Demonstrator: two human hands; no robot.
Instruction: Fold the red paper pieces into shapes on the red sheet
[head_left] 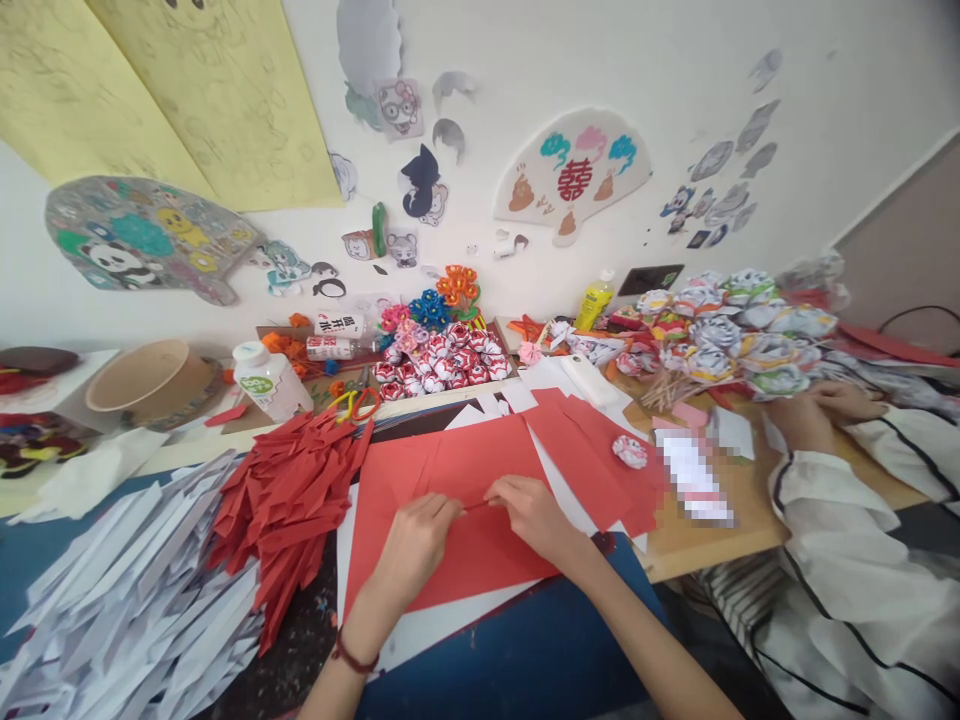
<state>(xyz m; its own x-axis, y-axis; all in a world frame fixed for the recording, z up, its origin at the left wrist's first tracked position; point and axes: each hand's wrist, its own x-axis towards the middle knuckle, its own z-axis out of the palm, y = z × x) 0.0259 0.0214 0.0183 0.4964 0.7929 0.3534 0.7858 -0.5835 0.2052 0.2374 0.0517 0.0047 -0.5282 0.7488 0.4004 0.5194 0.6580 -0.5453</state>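
My left hand (416,550) and my right hand (534,515) are close together over a large red paper sheet (487,450). Fingertips on both sides pinch what looks like a thin folded red paper strip (476,507), mostly hidden by the fingers. White sheets (442,628) stick out from beneath the red one. To the left of my hands lies a heap of folded red paper strips (289,505), and beyond it a larger pile of white paper strips (142,590). More red sheets (585,455) fan out on the right, with a small red-and-white paper flower (628,452) on them.
Scissors (356,402), a white bottle (270,385) and a round bowl (150,385) stand behind the piles. Red-and-white paper flowers (450,360) fill the back middle. A yellow bottle (595,300) is by the wall. At right, another person's sleeve (832,510) reaches toward bunched paper flowers (716,335).
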